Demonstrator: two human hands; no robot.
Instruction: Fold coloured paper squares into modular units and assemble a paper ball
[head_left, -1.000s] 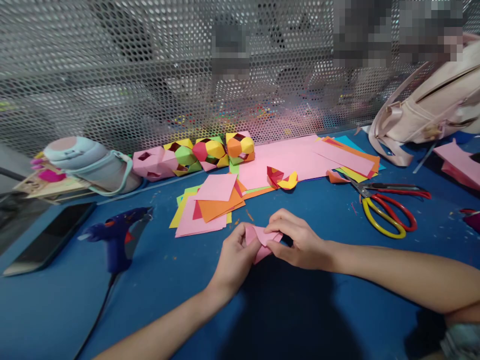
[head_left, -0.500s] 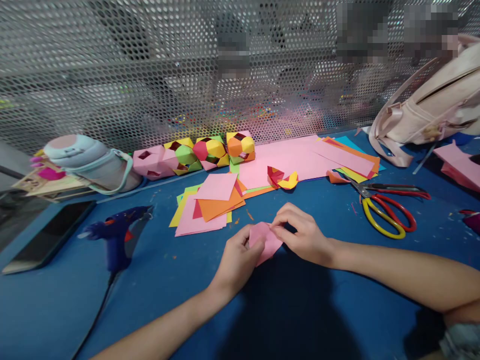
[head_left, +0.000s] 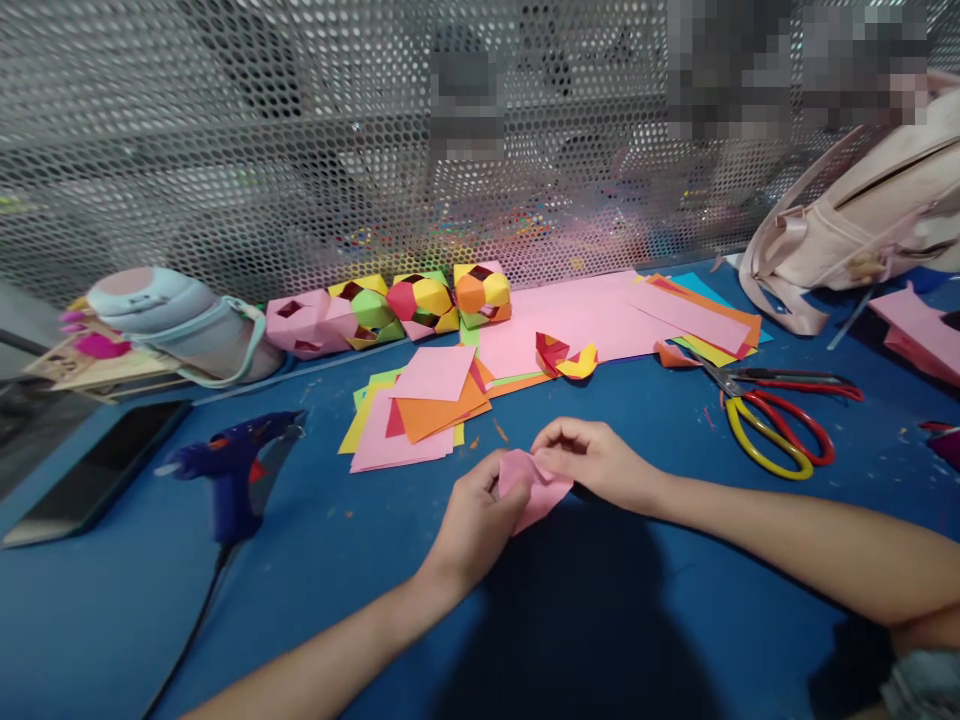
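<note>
A small piece of pink paper [head_left: 534, 496] is held between both hands above the blue table. My left hand [head_left: 480, 520] pinches its left side, the thumb lying across the front. With thumb and fingertips, my right hand [head_left: 592, 462] grips the upper right edge, where the paper bends over. Beyond the hands lie red and yellow folded paper pieces [head_left: 576, 361]. To the left is a stack of coloured paper squares [head_left: 405, 430] in pink, orange and yellow.
Several folded paper balls [head_left: 424, 305] stand in a row by the perforated metal screen [head_left: 360, 180]. A glue gun [head_left: 236, 470], a phone [head_left: 97, 470] and a bottle [head_left: 180, 325] are at left. Scissors [head_left: 765, 440], pliers [head_left: 795, 380], paper strips [head_left: 690, 310] and a backpack [head_left: 855, 230] are at right.
My right hand has shifted slightly left over the paper, and the paper's upper right edge now bends inward. My left hand keeps its hold in nearly the same place.
</note>
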